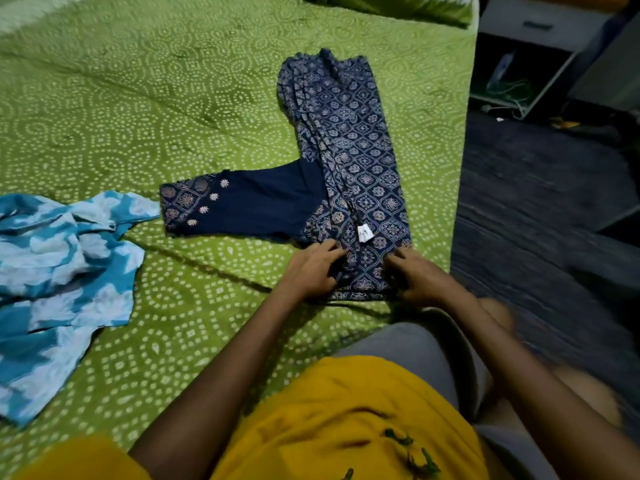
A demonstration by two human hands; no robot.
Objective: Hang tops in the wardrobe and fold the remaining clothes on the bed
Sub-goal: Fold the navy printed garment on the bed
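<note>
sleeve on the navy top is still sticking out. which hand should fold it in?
Left, probably. The sleeve juts out on the left hand's side; the right hand would have to cross the navy top.

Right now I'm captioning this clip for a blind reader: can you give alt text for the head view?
Both hands, left hand and right hand, grip the near end of a navy patterned garment laid lengthwise on a green bedspread, one sleeve sticking out to the left. A crumpled blue and white garment lies further left.

Navy patterned top (349,150) half-folded lengthwise, one sleeve out leftward, on green bedspread (138,98); crumpled blue-white garment (59,271) apart.
</note>
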